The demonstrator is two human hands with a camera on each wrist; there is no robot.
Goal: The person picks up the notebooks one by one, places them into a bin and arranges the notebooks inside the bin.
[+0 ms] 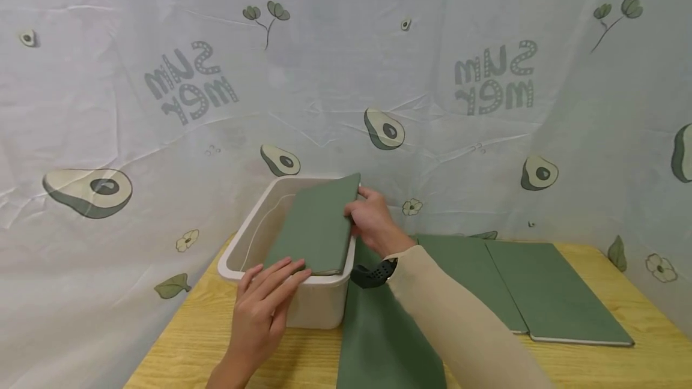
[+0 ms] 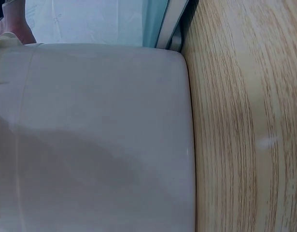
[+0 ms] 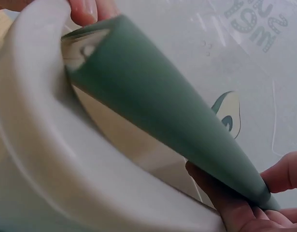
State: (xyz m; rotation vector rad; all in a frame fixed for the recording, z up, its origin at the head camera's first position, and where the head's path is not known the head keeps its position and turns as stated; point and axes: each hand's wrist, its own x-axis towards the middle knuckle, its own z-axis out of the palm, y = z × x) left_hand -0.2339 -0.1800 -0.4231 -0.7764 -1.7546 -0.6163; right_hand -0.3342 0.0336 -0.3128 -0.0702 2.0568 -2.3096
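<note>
A green ring binder lies tilted across the opening of a white plastic bin. My right hand pinches its thick spine at the bin's right side; thumb and fingers sit on opposite faces in the right wrist view, where the binder shows a ring inside its end. The left hand rests with straight fingers on the binder's near edge, by the bin's front rim. The left wrist view is mostly filled by the bin's outer wall, and the left fingers are not seen there.
Right of the bin, more green binders lie flat on the wooden table: one long panel under the right forearm, and others farther right. A white curtain with avocado prints hangs behind.
</note>
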